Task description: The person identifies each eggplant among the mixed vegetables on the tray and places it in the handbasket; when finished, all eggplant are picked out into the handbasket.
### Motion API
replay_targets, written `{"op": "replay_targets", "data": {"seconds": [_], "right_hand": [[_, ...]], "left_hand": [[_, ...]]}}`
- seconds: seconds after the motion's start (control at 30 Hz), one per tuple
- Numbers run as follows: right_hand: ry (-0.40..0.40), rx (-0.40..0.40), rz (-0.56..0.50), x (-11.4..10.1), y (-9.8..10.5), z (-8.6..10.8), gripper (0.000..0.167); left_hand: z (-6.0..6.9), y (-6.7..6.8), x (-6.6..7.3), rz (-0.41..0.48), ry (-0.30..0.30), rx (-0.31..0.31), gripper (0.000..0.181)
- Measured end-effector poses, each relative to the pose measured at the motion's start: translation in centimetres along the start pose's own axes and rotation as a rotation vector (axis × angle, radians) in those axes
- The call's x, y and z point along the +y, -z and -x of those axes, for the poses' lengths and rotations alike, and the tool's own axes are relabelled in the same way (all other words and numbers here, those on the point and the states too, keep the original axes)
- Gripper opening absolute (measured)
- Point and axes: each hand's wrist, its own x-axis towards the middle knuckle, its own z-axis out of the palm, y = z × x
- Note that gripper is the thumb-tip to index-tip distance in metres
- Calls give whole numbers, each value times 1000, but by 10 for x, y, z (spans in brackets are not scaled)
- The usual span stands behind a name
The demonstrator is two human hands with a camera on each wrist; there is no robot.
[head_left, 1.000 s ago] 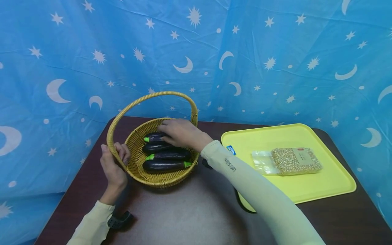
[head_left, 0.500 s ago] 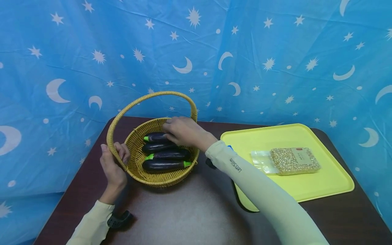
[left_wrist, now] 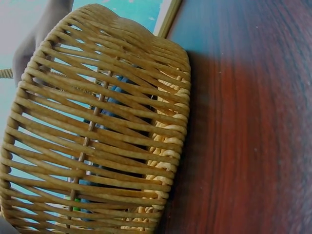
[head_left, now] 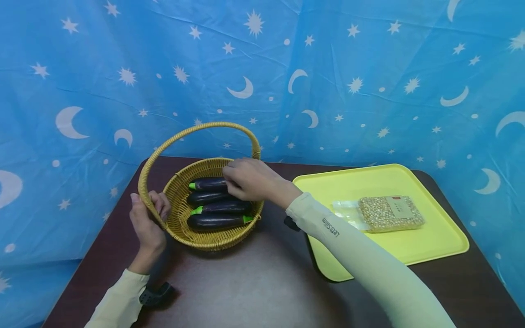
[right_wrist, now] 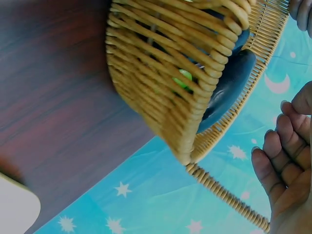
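Observation:
A yellow wicker basket (head_left: pixel 211 245) with a tall arched handle stands on the left part of the table, holding several dark eggplants (head_left: pixel 217 221) with green stem ends. My left hand (head_left: pixel 148 223) grips it at the left side, where the handle meets the rim. Its weave (left_wrist: pixel 107 122) fills much of the left wrist view. Over the right part of the basket is my right hand (head_left: pixel 258 181), partly covering the rear eggplants. In the right wrist view its loosely bent fingers (right_wrist: pixel 265 168) hold nothing and stand apart from the nearest eggplant (right_wrist: pixel 228 90).
A yellow tray (head_left: pixel 434 248) lies on the right of the dark table (head_left: pixel 254 282), bearing a clear bag of pale grains (head_left: pixel 391 213). The right forearm crosses over the tray's near left part. A blue curtain (head_left: pixel 348 114) with stars and moons hangs behind the table.
My right hand has drawn a little to the right over the basket, leaving more of the rear eggplant in sight. The left hand keeps its grip. The head view has shifted slightly.

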Motion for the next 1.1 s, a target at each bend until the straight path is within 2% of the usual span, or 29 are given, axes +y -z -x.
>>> {"op": "replay_targets", "data": {"seconds": [0.3, 0.4, 0.53, 0.67, 0.73, 0.83, 0.9, 1.0, 1.1], "right_hand": [[25, 70, 3, 0, 7, 36, 17], [37, 106, 9, 0, 8, 50, 16], [23, 116, 31, 0, 11, 67, 13], [25, 130, 42, 0, 15, 85, 13], [29, 145, 43, 0, 17, 94, 13], [30, 166, 37, 1, 21, 108, 15], [28, 186, 18, 2, 23, 117, 16], [25, 224, -11, 2, 27, 129, 16], [24, 259, -26, 1, 30, 140, 14]], "left_hand": [[2, 2, 2, 8, 24, 53, 63], [3, 6, 7, -10, 46, 94, 62], [4, 17, 17, -112, 35, 136, 45], [5, 25, 30, -193, -55, 192, 16], [3, 24, 40, -212, -107, 242, 11], [2, 12, 59, -259, -166, 301, 11], [2, 1, 71, -271, -216, 319, 12], [4, -18, 82, -243, -315, 296, 16], [8, -36, 85, -256, -424, 199, 22]]}}
